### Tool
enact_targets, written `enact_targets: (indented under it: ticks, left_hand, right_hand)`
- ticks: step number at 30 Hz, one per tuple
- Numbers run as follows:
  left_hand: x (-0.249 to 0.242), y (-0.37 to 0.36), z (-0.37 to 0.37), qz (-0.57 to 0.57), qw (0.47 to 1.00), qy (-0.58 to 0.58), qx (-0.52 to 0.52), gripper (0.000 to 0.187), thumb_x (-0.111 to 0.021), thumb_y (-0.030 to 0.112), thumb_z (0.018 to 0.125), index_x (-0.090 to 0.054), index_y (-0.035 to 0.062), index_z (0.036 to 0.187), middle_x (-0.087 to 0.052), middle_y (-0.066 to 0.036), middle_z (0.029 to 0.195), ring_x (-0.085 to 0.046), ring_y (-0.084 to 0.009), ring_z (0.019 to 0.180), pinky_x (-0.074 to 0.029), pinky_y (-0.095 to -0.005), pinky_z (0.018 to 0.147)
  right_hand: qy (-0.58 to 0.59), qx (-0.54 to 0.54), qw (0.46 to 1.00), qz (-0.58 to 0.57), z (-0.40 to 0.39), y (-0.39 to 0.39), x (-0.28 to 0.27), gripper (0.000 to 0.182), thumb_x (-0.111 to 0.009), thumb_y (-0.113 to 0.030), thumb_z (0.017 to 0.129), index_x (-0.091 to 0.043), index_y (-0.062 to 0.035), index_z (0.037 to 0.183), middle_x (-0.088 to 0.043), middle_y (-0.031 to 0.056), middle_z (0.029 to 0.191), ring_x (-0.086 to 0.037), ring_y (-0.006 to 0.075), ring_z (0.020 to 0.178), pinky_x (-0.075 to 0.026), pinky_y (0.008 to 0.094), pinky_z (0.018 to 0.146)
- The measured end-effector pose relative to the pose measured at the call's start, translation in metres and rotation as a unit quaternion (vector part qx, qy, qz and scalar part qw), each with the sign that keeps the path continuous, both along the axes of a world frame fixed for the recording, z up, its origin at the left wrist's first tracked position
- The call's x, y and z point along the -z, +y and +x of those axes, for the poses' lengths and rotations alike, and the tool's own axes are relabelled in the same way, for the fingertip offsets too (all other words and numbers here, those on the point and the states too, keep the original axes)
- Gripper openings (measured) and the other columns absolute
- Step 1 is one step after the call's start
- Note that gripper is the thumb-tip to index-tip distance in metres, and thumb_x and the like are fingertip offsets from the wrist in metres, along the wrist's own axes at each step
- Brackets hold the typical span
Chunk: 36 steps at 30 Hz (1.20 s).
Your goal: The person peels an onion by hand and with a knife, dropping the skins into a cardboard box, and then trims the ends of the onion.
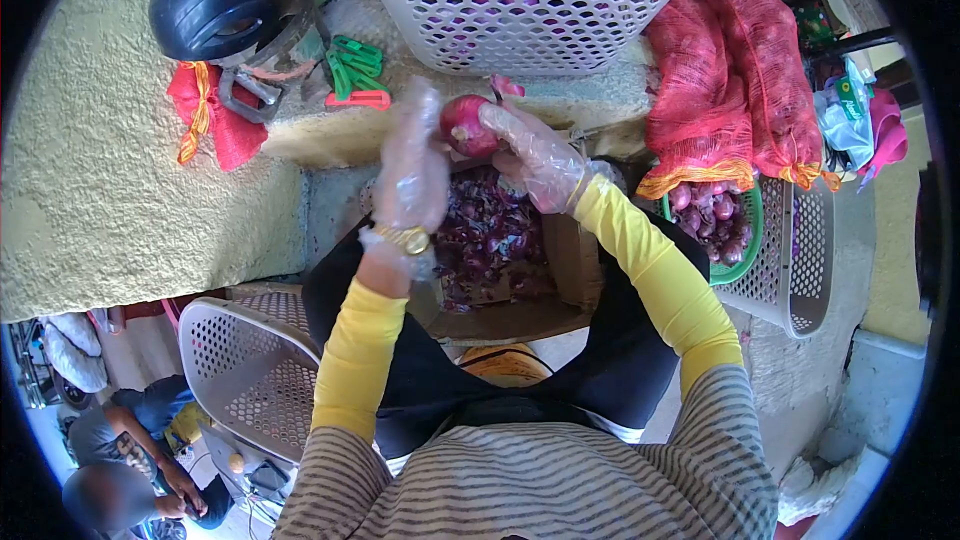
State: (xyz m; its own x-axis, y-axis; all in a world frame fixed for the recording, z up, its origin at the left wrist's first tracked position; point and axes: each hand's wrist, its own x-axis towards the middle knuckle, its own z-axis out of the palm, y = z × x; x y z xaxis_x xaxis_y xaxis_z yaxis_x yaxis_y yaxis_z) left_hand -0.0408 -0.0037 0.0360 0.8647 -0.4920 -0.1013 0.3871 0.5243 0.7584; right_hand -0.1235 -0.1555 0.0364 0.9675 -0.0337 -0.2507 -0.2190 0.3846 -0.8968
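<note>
A red onion (467, 127) is held up in my right hand (535, 155), which wears a clear plastic glove. My left hand (412, 165), also gloved and with a gold watch at the wrist, is beside the onion on its left; its fingers are smeared by motion. A bit of loose pink skin (507, 86) shows just above the onion. Below both hands, between my knees, stands a cardboard box (572, 260) with onions and dry purple peels (490, 230) in it.
A white perforated crate (540, 10) stands ahead on the ledge. Red mesh sacks (700, 90) and a green basket of onions (757, 240) are at the right. Green clips (355, 65) and a dark helmet (225, 0) lie front left. Another person (150, 440) sits lower left.
</note>
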Motion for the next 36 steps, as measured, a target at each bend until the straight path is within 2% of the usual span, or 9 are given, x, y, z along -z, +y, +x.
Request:
enact_targets:
  ticks: [2, 6, 8, 10, 20, 22, 29, 31, 36]
  left_hand:
    - [-0.033, 0.022, -0.004, 0.055, 0.986, -0.129, -0.089, 0.041, -0.064, 0.032, 0.100, -0.056, 0.0023, 0.128, -0.058, -0.013, 0.129, -0.055, -0.0231, 0.119, -0.041, -0.0370, 0.109]
    - [-0.117, 0.071, -0.043, -0.151, 0.951, -0.233, 0.138, 0.044, -0.073, 0.035, 0.092, -0.059, 0.0088, 0.124, -0.057, -0.012, 0.122, -0.059, -0.0273, 0.108, -0.047, -0.0420, 0.105]
    - [-0.128, 0.074, -0.057, -0.210, 0.914, -0.281, 0.202, 0.071, -0.084, 0.064, 0.069, -0.064, 0.0100, 0.110, -0.056, -0.009, 0.114, -0.055, -0.0262, 0.118, -0.046, -0.0512, 0.105]
    - [-0.154, 0.074, -0.076, -0.219, 0.926, -0.244, 0.188, 0.048, -0.089, 0.050, 0.071, -0.062, 0.0127, 0.085, -0.055, -0.006, 0.103, -0.055, -0.0214, 0.107, -0.051, -0.0431, 0.094]
    - [-0.159, 0.082, -0.099, -0.227, 0.913, -0.195, 0.278, 0.031, -0.082, 0.036, 0.079, -0.063, 0.0127, 0.083, -0.055, -0.005, 0.096, -0.053, -0.0194, 0.093, -0.049, -0.0392, 0.086]
    - [-0.158, 0.083, -0.101, -0.225, 0.912, -0.185, 0.287, 0.028, -0.081, 0.034, 0.081, -0.063, 0.0127, 0.083, -0.055, -0.005, 0.095, -0.053, -0.0190, 0.091, -0.049, -0.0384, 0.084]
    - [-0.166, 0.101, -0.101, -0.194, 0.930, -0.154, 0.273, 0.018, -0.076, 0.024, 0.087, -0.063, 0.0126, 0.081, -0.055, -0.004, 0.090, -0.051, -0.0177, 0.082, -0.048, -0.0357, 0.078]
    - [-0.172, 0.112, -0.101, -0.172, 0.940, -0.145, 0.256, 0.016, -0.074, 0.021, 0.088, -0.063, 0.0126, 0.081, -0.055, -0.004, 0.089, -0.051, -0.0173, 0.079, -0.048, -0.0349, 0.077]
    - [-0.189, 0.149, -0.105, -0.114, 0.963, -0.149, 0.192, 0.015, -0.071, 0.015, 0.092, -0.063, 0.0126, 0.080, -0.055, -0.003, 0.085, -0.050, -0.0163, 0.072, -0.047, -0.0329, 0.073]
  right_hand:
    - [-0.006, -0.029, 0.999, -0.031, 0.001, -0.001, 0.002, 0.057, -0.065, -0.050, 0.096, -0.054, -0.0092, 0.133, -0.061, 0.0000, 0.101, -0.047, 0.0038, 0.064, -0.041, 0.0209, 0.053]
    - [0.052, -0.001, 0.997, 0.054, 0.006, 0.005, -0.001, 0.058, -0.064, -0.057, 0.093, -0.053, -0.0129, 0.130, -0.054, -0.0027, 0.078, -0.032, 0.0037, 0.045, -0.027, 0.0202, 0.035]
    - [0.050, 0.001, 0.997, 0.052, 0.009, 0.004, 0.004, 0.060, -0.064, -0.058, 0.093, -0.052, -0.0131, 0.131, -0.051, -0.0031, 0.071, -0.031, 0.0040, 0.041, -0.025, 0.0201, 0.032]
    - [0.050, -0.017, 0.998, 0.035, 0.010, 0.002, 0.010, 0.061, -0.063, -0.058, 0.093, -0.050, -0.0127, 0.131, -0.044, -0.0045, 0.062, -0.031, 0.0039, 0.036, -0.023, 0.0202, 0.029]
    - [0.051, 0.002, 0.998, 0.045, 0.008, 0.001, 0.000, 0.061, -0.064, -0.056, 0.094, -0.049, -0.0119, 0.134, -0.042, -0.0033, 0.060, -0.031, 0.0048, 0.033, -0.024, 0.0200, 0.029]
    - [0.109, -0.021, 0.993, 0.044, 0.002, -0.001, -0.009, 0.045, -0.061, -0.052, 0.097, -0.058, -0.0153, 0.124, -0.067, 0.0012, 0.094, -0.033, 0.0042, 0.054, -0.025, 0.0200, 0.045]
    - [0.087, 0.009, 0.996, 0.029, 0.008, 0.002, 0.004, 0.045, -0.061, -0.052, 0.097, -0.059, -0.0157, 0.123, -0.066, 0.0003, 0.094, -0.035, 0.0056, 0.056, -0.028, 0.0208, 0.047]
    - [0.076, 0.025, 0.995, 0.052, 0.010, 0.003, 0.006, 0.056, -0.064, -0.054, 0.095, -0.052, -0.0126, 0.130, -0.046, -0.0013, 0.063, -0.031, 0.0050, 0.032, -0.025, 0.0190, 0.028]
    - [0.064, 0.026, 0.996, 0.057, 0.010, 0.002, 0.008, 0.055, -0.064, -0.054, 0.095, -0.053, -0.0113, 0.127, -0.046, -0.0020, 0.062, -0.031, 0.0053, 0.031, -0.025, 0.0194, 0.027]
